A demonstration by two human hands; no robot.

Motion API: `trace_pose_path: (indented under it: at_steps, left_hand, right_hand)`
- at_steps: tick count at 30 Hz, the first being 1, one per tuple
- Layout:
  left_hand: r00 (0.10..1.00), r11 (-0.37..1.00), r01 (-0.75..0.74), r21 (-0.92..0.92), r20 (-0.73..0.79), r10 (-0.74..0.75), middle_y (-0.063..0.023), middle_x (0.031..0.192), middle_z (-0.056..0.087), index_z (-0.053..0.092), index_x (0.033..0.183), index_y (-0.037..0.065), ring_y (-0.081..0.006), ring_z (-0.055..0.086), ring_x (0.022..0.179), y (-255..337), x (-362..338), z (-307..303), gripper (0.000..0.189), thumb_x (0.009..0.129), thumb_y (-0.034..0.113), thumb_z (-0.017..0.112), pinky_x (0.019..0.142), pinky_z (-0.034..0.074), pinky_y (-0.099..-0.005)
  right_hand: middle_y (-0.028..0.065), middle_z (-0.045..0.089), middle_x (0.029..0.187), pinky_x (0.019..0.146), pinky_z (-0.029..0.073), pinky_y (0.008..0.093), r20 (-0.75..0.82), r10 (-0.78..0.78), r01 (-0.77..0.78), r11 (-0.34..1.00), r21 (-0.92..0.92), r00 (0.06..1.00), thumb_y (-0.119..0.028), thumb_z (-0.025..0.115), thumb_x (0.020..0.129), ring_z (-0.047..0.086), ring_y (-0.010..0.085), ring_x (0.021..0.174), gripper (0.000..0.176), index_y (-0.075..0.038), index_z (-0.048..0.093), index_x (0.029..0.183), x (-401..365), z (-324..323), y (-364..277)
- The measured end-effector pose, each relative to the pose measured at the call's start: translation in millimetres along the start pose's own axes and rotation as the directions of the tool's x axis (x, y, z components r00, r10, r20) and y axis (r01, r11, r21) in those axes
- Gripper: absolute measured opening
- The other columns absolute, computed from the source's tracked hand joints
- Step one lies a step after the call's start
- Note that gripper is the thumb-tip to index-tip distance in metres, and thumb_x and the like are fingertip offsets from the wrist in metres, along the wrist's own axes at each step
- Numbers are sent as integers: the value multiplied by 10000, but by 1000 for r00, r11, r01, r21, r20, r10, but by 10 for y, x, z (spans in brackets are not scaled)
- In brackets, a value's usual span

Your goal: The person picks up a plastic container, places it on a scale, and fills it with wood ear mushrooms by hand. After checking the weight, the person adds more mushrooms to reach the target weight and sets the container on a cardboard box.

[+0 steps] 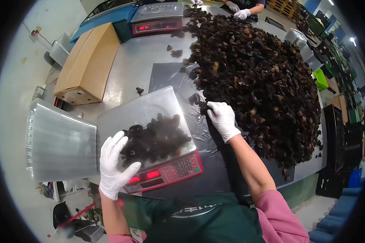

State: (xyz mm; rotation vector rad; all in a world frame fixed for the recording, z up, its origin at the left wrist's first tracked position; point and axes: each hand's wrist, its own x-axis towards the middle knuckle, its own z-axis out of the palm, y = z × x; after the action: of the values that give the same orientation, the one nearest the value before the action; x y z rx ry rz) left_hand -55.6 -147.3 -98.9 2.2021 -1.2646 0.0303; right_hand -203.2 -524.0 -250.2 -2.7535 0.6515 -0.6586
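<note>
My left hand, in a white glove, is open at the left side of a dark heap of wood ear mushrooms. Its thumb stands well apart from the fingers. That heap lies on the steel plate of a red digital scale with lit red digits. To the right, my right hand, gloved too, has its fingers closed on a dark wood ear mushroom. This hand is at the left edge of a large pile of wood ear mushrooms, and the fingertips are partly hidden.
Left of the scale lies a stack of clear plastic trays. Behind it stands a cardboard box. A second red scale is at the far end. Another person's gloved hands work at the pile's far side. Black crates stand at right.
</note>
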Motion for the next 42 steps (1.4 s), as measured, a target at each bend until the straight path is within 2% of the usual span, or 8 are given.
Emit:
trace_pose_path:
  at_steps: [2, 6, 14, 18, 23, 30, 37, 42]
  left_hand:
    - [999, 999, 45, -8, -22, -46, -176, 1475, 584, 617, 1399, 22, -348, 534, 1374, -33, -95, -45, 737, 826, 432, 836, 1168, 401, -449]
    - [986, 991, 132, -39, -95, -135, -188, 1454, 596, 617, 1398, 19, -348, 557, 1361, -114, -270, -115, 699, 849, 400, 818, 1155, 420, -444]
    - [958, 975, 190, -119, -197, -211, -145, 1419, 637, 658, 1362, 72, -338, 575, 1305, -173, -493, -103, 642, 754, 111, 858, 1138, 436, -440]
    - [944, 960, 246, -135, -192, -269, -156, 1437, 628, 632, 1396, 43, -319, 588, 1334, -221, -643, -108, 606, 833, 161, 823, 1147, 437, -407]
    - [938, 967, 238, -89, -236, -253, -149, 1434, 633, 635, 1391, 46, -312, 592, 1335, -266, -781, -176, 597, 840, 169, 829, 1139, 449, -410]
    - [918, 957, 281, -74, -269, -290, -155, 1423, 637, 643, 1365, 41, -313, 599, 1324, -347, -944, -178, 541, 873, 184, 816, 1129, 454, -411]
    - [884, 943, 303, -135, -330, -331, -165, 1318, 684, 677, 1273, 33, -343, 651, 1221, -464, -912, -177, 441, 853, 100, 798, 1047, 507, -409]
    - [861, 902, 388, -187, -276, -428, -162, 1179, 714, 692, 1230, 32, -304, 706, 1074, -473, -808, -176, 383, 877, 145, 785, 961, 547, -385]
  right_hand:
    - [82, 730, 852, 757, 543, 374, -190, 90, -63, 987, 146, 978, -199, 712, 910, 688, 247, 809, 139, -103, 761, 997, 20, 29, 15]
    - [-22, 702, 862, 703, 480, 266, 358, 395, -479, 269, 836, 846, -223, 711, 994, 604, 84, 767, 234, 8, 747, 1002, 108, -326, -15]
    - [-7, 712, 894, 745, 490, 248, 367, 243, -433, 348, 831, 898, -162, 711, 1004, 606, 50, 839, 190, -1, 753, 1096, 244, -1063, -924]
    - [73, 744, 937, 743, 538, 325, 73, -154, 56, 697, 715, 985, -130, 730, 957, 682, 169, 816, 216, -7, 739, 1134, 325, -1050, -1651]
    - [38, 634, 821, 699, 489, 401, -292, -640, 699, 690, 191, 711, -116, 692, 878, 620, 243, 754, 234, -54, 690, 1104, 489, -755, -2428]
    - [90, 700, 1008, 991, 477, 430, -59, -809, 806, 571, 156, 584, -60, 624, 821, 645, 277, 1084, 306, -63, 710, 1115, 468, -661, -2505]
    - [105, 747, 1108, 913, 550, 336, 75, -224, 157, 851, 502, 972, 54, 606, 949, 707, 204, 997, 339, -1, 688, 1273, 562, -1177, -1420]
    - [29, 726, 1057, 775, 535, 245, 461, 96, -400, 668, 627, 882, -78, 603, 1030, 631, 83, 842, 276, -9, 688, 1283, 308, -1250, -944]
